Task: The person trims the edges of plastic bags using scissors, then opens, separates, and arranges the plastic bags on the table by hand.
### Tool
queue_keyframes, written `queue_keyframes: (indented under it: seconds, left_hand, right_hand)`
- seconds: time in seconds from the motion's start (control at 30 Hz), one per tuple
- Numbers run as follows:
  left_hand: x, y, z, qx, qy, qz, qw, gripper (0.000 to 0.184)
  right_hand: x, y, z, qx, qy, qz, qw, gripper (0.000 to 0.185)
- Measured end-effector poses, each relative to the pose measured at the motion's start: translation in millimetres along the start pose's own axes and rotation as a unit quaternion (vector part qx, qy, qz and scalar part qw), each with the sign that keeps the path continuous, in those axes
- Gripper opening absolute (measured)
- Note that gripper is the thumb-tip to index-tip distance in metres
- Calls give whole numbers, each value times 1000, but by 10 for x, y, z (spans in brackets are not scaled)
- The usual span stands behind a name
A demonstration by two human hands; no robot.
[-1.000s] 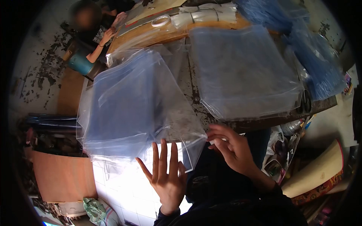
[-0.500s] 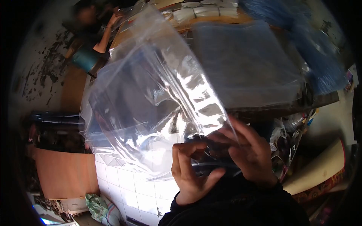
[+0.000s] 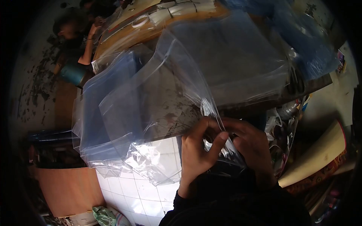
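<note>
A clear plastic sheet (image 3: pixel 194 81) stretches from the table toward my body, its near edge bunched between my hands. My left hand (image 3: pixel 201 150) is closed on that edge, thumb on top. Right beside it, my right hand (image 3: pixel 250 145) has its fingers curled round the same edge. The sheet's left part drapes over a stack of bluish clear plastic sheets (image 3: pixel 109 94) at the table's left. A second stack of clear plastic sheets (image 3: pixel 233 56) lies flat beyond my hands, on the right.
A roll of tape (image 3: pixel 141 21) and a tied white bundle (image 3: pixel 181 11) are at the back. Blue plastic (image 3: pixel 305 41) is heaped at the right, near black-handled scissors (image 3: pixel 296 83). Another person (image 3: pixel 87 52) sits at the far left, by a teal container (image 3: pixel 72 74).
My hands have closed on the sheet's near edge and come together. The sheet, raised and spread half a second ago, is lower and gathered. The view has shifted slightly.
</note>
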State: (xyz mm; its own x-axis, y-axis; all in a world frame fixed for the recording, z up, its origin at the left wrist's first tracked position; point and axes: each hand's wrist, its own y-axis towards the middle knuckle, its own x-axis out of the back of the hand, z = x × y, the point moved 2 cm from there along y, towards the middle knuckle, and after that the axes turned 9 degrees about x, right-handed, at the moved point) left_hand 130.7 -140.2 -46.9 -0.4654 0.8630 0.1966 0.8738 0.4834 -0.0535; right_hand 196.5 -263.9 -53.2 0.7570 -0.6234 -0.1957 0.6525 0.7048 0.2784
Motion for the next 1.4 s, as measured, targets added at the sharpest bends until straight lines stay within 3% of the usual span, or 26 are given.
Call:
queue_keyframes:
  seconds: [0.07, 0.17, 0.2, 0.27, 0.47, 0.7, 0.8, 0.9, 0.97, 1.1, 1.17, 1.23, 1.3, 1.4]
  left_hand:
    - [11, 30, 24, -70, -19, -7, 997, 8]
    - [12, 38, 41, -67, -16, -8, 998, 7]
    - [12, 36, 62, -65, -17, -8, 998, 7]
    - [10, 35, 107, -62, -39, -9, 997, 8]
    - [19, 33, 128, -68, -27, -23, 997, 7]
    - [-12, 19, 100, -25, -33, -29, 999, 9]
    - [-11, 21, 125, -29, -23, -31, 999, 9]
    - [-8, 15, 168, -29, -27, -32, 999, 9]
    - [-10, 17, 175, -31, -44, -36, 998, 7]
    - [-18, 27, 73, -97, 28, -41, 994, 6]
    - [-24, -3, 57, -114, 75, -47, 990, 8]
    - [13, -156, -27, -75, 104, -52, 990, 14]
    - [98, -405, -47, -89, 300, -198, 929, 31]
    - [410, -845, 205, -84, 368, -413, 829, 38]
  right_hand:
    - [-1, 0, -42, -9, 1, 2, 1000, 32]
    - [25, -4, -83, 33, 6, -25, 999, 25]
    - [82, -31, -83, -40, -22, -44, 998, 22]
    - [137, -62, -134, -66, -47, -78, 994, 15]
    - [168, -51, -222, -86, 44, -93, 991, 17]
    - [217, -23, -171, -101, -5, -87, 991, 20]
    - [298, -41, -238, -163, -21, -61, 985, 22]
    - [303, -73, -314, -210, 73, -67, 973, 25]
    - [280, -70, -352, -158, 216, -61, 962, 30]
    - [218, -8, -240, -77, 232, -7, 970, 36]
    - [173, 11, -123, -52, -11, 6, 999, 42]
    - [164, 17, -151, -45, -53, 22, 997, 39]
    - [159, -2, -190, -100, 12, -58, 993, 33]
    - [135, 16, -183, -72, -11, -72, 995, 28]
